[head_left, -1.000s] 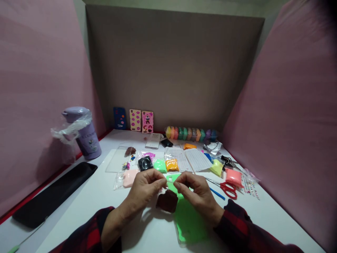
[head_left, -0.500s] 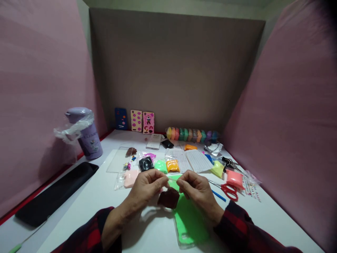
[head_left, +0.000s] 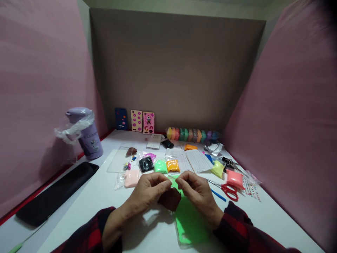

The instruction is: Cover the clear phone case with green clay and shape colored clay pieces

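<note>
My left hand (head_left: 149, 192) is closed in a pinch, with a dark brown flat piece (head_left: 170, 199) hanging just under its fingertips. Close by on the right, my right hand (head_left: 198, 193) also pinches; a thin pale strand or stick (head_left: 172, 176) spans the small gap between the two sets of fingertips. What exactly each pinch holds is too small to make out. Beneath my right hand lies a bright green phone case (head_left: 188, 225) with a clear edge, partly covered by the hand and its shadow.
Clay packets, including black (head_left: 146, 164), orange (head_left: 173, 165) and coral (head_left: 235, 179), lie beyond my hands around an open notebook (head_left: 198, 161). Red scissors (head_left: 229, 192) and a blue stick (head_left: 218, 195) are at the right. A purple bottle (head_left: 91, 140) and black case (head_left: 58, 193) stay left.
Both hands have shifted slightly, with my left fingertips a little lower and further right. The brown piece has moved slightly right and down with a changed tilt.
</note>
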The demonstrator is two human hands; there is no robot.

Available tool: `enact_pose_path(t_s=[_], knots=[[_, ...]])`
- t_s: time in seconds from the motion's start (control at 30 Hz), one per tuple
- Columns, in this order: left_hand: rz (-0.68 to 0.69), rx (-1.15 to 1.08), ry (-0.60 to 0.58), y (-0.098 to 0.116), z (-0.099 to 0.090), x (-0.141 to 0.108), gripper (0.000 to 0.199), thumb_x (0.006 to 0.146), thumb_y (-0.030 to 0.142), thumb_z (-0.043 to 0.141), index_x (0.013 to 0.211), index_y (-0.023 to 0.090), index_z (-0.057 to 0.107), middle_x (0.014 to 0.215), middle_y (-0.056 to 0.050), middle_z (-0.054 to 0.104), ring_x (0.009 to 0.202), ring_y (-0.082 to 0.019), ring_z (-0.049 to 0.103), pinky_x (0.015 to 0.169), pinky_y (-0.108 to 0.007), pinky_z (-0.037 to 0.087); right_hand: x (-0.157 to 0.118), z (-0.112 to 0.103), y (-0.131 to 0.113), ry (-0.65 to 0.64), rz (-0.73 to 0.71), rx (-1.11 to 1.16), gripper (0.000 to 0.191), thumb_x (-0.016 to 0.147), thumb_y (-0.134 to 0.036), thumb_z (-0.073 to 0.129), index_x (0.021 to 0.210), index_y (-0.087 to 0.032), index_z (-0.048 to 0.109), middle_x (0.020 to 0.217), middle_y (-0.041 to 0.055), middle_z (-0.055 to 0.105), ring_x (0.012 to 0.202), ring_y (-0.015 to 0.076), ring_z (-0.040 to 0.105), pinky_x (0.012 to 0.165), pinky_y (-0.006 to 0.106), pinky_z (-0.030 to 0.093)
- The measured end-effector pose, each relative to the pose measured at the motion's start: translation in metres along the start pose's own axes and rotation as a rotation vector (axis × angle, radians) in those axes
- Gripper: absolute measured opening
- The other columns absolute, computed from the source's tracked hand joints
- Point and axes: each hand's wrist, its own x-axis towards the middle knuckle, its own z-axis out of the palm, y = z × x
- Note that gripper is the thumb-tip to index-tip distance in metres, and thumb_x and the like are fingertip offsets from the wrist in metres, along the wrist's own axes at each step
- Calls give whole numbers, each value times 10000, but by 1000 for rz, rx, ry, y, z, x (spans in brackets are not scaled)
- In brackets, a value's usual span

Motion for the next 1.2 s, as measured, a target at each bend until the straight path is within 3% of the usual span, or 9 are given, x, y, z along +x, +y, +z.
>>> enact_pose_path(t_s=[0.1, 0.23, 0.37, 0.5, 0.57, 0.63, 0.8, 1.0, 1.2], knots=[[20, 26, 86, 4, -5, 3, 207, 781, 320, 639, 680, 140, 620, 604, 15, 601, 549, -94, 522, 531, -197, 409, 0, 1, 5, 31, 59, 64, 252, 883, -379, 530, 763, -164, 582, 625, -19, 508, 547, 101, 439, 520, 229, 361], [130, 145, 409, 3, -25, 17, 216, 764, 344, 629, 688, 142, 618, 584, 6, 595, 523, -116, 534, 501, -221, 421, -1, 0, 8, 58, 35, 70, 230, 885, -392, 533, 953, -183, 598, 748, 7, 579, 630, 119, 491, 578, 240, 403], [161, 229, 632, -5, -48, 31, 262, 805, 400, 542, 814, 145, 600, 609, -3, 584, 530, -158, 554, 517, -284, 454, -1, 0, 8, 71, 29, 58, 211, 901, -377, 512, 930, -191, 609, 757, 7, 592, 642, 119, 502, 585, 238, 406], [239, 431, 780, -3, -51, 29, 275, 773, 329, 584, 976, 144, 610, 972, -94, 613, 894, -248, 569, 763, -378, 444, 0, 0, 8, 79, 14, 23, 203, 901, -356, 517, 873, -186, 623, 736, 6, 598, 632, 118, 507, 582, 236, 401], [296, 530, 735, 2, -44, 23, 199, 764, 271, 599, 935, 174, 631, 1016, -77, 602, 972, -250, 527, 827, -380, 405, 1, 0, 8, 80, 8, 10, 205, 899, -351, 519, 843, -182, 621, 731, 8, 595, 636, 119, 509, 583, 235, 398], [320, 665, 559, 6, -37, 16, 62, 762, 248, 620, 755, 191, 645, 852, -39, 624, 872, -227, 537, 778, -357, 407, 1, 0, 7, 77, 6, -2, 220, 898, -351, 520, 800, -178, 613, 718, 7, 585, 632, 119, 503, 575, 233, 391], [290, 1182, 167, 8, -28, 6, 211, 745, 391, 672, 732, 182, 644, 800, -52, 613, 827, -241, 510, 716, -364, 409, 2, -1, 7, 83, 12, -31, 243, 891, -353, 529, 745, -171, 597, 683, 0, 561, 605, 114, 480, 554, 231, 375], [239, 1321, 64, 5, -27, 2, 332, 649, 428, 734, 891, 214, 659, 951, -59, 588, 937, -271, 491, 782, -389, 413, 1, 0, 4, 71, 15, -53, 246, 888, -340, 527, 727, -167, 593, 652, -2, 548, 583, 115, 478, 537, 230, 376], [232, 1177, -40, 6, -24, -3, 205, 700, 174, 611, 901, 202, 640, 917, -58, 594, 897, -249, 500, 750, -357, 414, -5, 3, 2, 30, 27, -96, 257, 890, -331, 516, 708, -165, 590, 654, 7, 559, 577, 122, 486, 538, 238, 379]])
